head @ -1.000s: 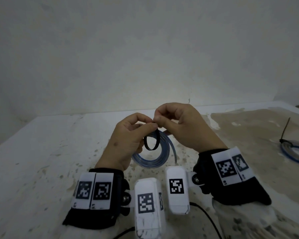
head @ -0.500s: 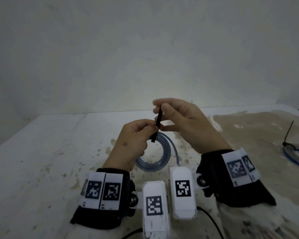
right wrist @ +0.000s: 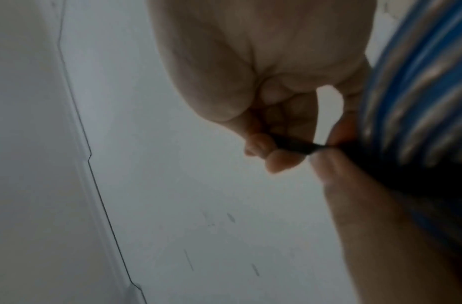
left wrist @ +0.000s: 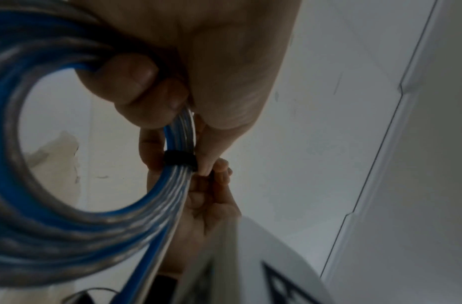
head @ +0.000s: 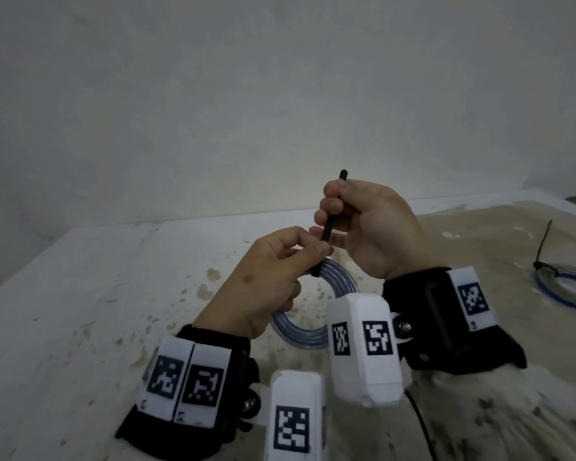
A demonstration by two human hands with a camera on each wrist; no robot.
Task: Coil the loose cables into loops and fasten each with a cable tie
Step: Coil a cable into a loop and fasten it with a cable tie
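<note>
A coiled blue and clear cable (head: 308,331) hangs above the table, gripped at its top by my left hand (head: 273,271). In the left wrist view the coil (left wrist: 69,226) shows a black cable tie (left wrist: 179,160) cinched tight round its strands beside my thumb. My right hand (head: 356,224) is raised above the left and grips the tie's black tail (head: 334,207), which runs straight up from the coil. The right wrist view shows the tail (right wrist: 294,145) pinched in curled fingers, with the coil (right wrist: 419,92) at the right edge.
A second blue and clear coil (head: 569,287) fastened with a black tie (head: 544,244) lies on the table at the far right. The white, stained table (head: 80,311) meets a plain wall behind. A black cord (head: 423,427) runs from my right wrist.
The tie's wide loop has closed down tight on the coil. My right hand has risen up and away from the left, drawing the tail out straight.
</note>
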